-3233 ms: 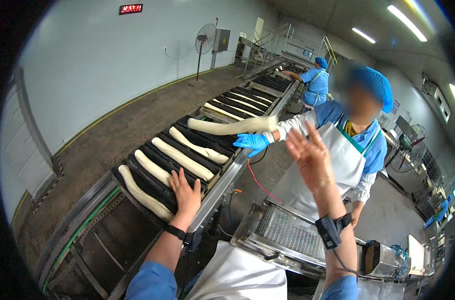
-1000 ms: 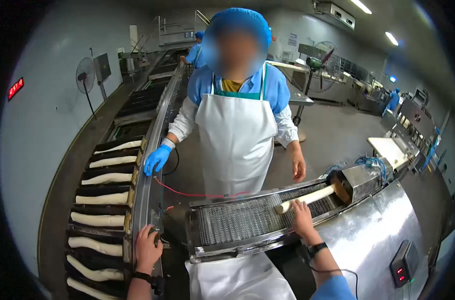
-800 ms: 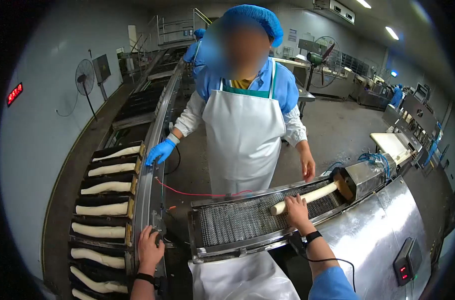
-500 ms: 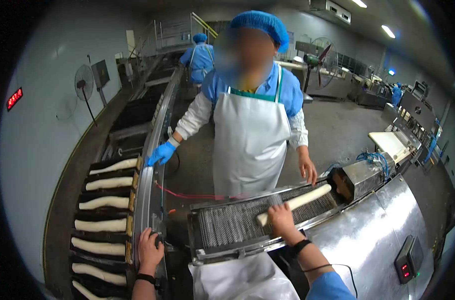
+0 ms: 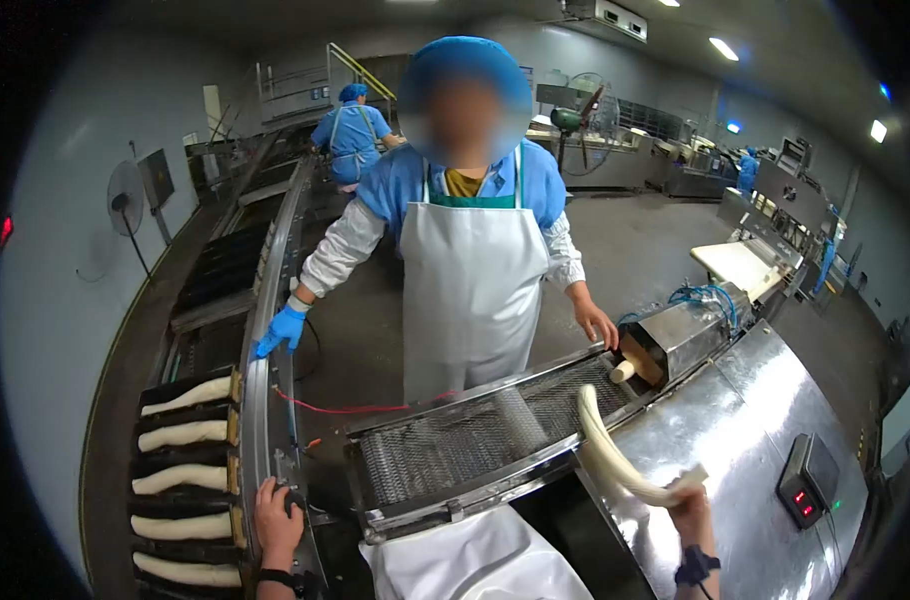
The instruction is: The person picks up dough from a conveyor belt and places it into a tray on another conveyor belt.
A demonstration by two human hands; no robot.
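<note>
A long white dough strip hangs in a curve from my right hand. My fingers are closed round its near end, above the steel cover, and its far end reaches over the edge of the mesh conveyor. My left hand lies at the metal rail, fingers curled over a small dark part that I cannot make out. Left of that rail, several dough strips lie in separate dark trays. Another dough piece pokes out of the machine outlet.
Across the conveyor stands a co-worker, one gloved hand on the rail and a bare hand near the outlet. A scale with red digits sits on the steel cover. White sheeting hangs below the conveyor.
My right hand has lifted the dough strip off the mesh and carried it right, over the steel cover. Another dough piece now shows at the outlet. My left hand stays at the rail. The view has shifted.
</note>
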